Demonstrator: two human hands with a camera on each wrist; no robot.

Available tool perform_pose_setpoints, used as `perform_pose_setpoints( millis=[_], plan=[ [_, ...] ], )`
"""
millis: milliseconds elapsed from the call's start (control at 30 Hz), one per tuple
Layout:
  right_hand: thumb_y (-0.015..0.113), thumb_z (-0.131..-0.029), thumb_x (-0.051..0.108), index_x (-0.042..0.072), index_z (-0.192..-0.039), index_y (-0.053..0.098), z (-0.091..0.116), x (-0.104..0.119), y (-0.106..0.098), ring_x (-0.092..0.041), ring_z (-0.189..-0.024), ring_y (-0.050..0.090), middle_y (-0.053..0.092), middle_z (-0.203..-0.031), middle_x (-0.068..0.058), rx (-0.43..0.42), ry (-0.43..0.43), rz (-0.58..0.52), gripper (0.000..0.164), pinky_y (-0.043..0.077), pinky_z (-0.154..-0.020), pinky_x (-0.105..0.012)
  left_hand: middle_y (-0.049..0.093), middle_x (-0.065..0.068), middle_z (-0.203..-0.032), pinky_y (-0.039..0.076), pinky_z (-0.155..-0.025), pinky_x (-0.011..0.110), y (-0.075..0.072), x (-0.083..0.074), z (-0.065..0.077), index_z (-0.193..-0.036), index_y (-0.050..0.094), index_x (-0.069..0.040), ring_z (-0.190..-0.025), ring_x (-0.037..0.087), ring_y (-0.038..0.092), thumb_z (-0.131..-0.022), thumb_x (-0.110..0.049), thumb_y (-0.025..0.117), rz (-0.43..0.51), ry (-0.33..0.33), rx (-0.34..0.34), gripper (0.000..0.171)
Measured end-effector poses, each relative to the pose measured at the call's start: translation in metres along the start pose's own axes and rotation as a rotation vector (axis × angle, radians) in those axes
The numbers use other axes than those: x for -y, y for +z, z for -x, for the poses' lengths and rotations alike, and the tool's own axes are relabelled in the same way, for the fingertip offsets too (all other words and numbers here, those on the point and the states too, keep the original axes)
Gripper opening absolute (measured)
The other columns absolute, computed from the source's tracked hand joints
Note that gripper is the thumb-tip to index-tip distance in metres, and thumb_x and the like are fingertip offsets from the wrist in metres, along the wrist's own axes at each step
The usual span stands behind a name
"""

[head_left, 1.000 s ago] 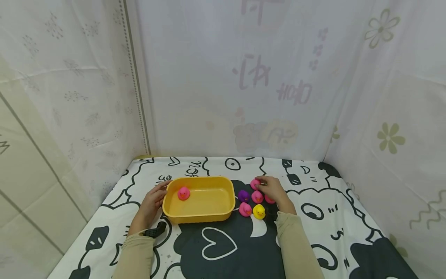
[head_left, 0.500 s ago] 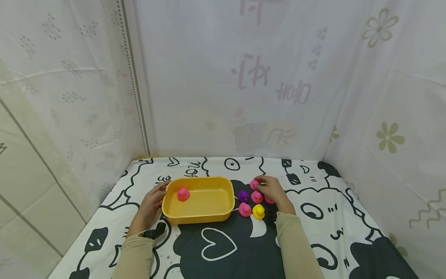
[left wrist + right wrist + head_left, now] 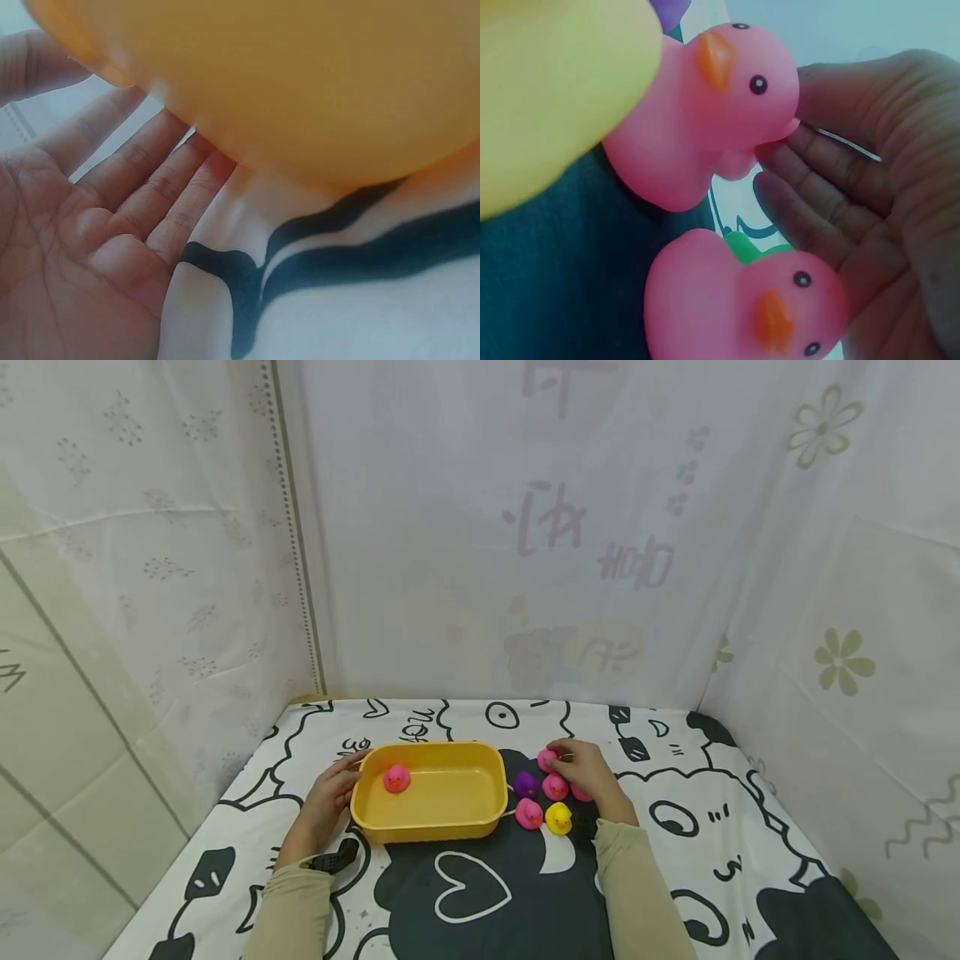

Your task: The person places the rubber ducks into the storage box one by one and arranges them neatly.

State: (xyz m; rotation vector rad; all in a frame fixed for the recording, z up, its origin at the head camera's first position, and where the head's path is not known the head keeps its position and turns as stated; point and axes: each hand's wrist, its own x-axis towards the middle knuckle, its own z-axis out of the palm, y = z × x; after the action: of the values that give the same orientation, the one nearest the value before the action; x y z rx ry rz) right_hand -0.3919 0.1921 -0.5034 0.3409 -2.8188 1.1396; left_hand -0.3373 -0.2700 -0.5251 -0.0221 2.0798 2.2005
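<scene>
My left hand is at the left end of a yellow plastic basin, its fingers nearly straight against the wall in the left wrist view. Inside the basin sits one pink rubber duck. To the right of the basin, my right hand pinches another pink rubber duck at the back of a group. In the right wrist view that duck is mostly hidden behind a nearer pink duck. A second pink duck stands beside the fingers, with something green showing behind it.
Around the right hand stand a purple duck, a yellow duck and a pink duck. A black-and-white patterned cloth covers the table. Pale printed curtains enclose the back and sides.
The head view shifts very slightly. Both hands, the basin and the ducks keep practically the same places.
</scene>
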Motion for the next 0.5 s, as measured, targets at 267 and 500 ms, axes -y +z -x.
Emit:
perform_pose_setpoints(
  millis=[267, 500],
  plan=[
    [0.077, -0.089, 0.024, 0.011, -0.120, 0.072, -0.0015, 0.0018, -0.0001, -0.026, -0.104, 0.066, 0.071, -0.113, -0.005, -0.020, -0.040, 0.031, 0.034, 0.054, -0.095, -0.046, 0.038, 0.011, -0.157, 0.050, -0.094, 0.020, 0.0001, 0.0002, -0.0011, -0.154, 0.040, -0.013, -0.115, 0.012, 0.060, -0.101, -0.019, 0.046, 0.005, -0.003, 0.001, 0.054],
    [0.078, -0.089, 0.023, 0.010, -0.121, 0.071, -0.0018, 0.0035, -0.0004, -0.030, -0.112, 0.066, 0.071, -0.118, -0.007, -0.033, -0.079, -0.012, 0.035, 0.053, -0.096, -0.046, 0.038, 0.013, -0.156, 0.050, -0.095, 0.021, -0.0010, -0.0001, -0.0007, -0.154, 0.040, -0.012, -0.115, 0.010, 0.060, -0.102, -0.019, 0.046, 0.013, 0.006, 0.006, 0.053]
  ],
)
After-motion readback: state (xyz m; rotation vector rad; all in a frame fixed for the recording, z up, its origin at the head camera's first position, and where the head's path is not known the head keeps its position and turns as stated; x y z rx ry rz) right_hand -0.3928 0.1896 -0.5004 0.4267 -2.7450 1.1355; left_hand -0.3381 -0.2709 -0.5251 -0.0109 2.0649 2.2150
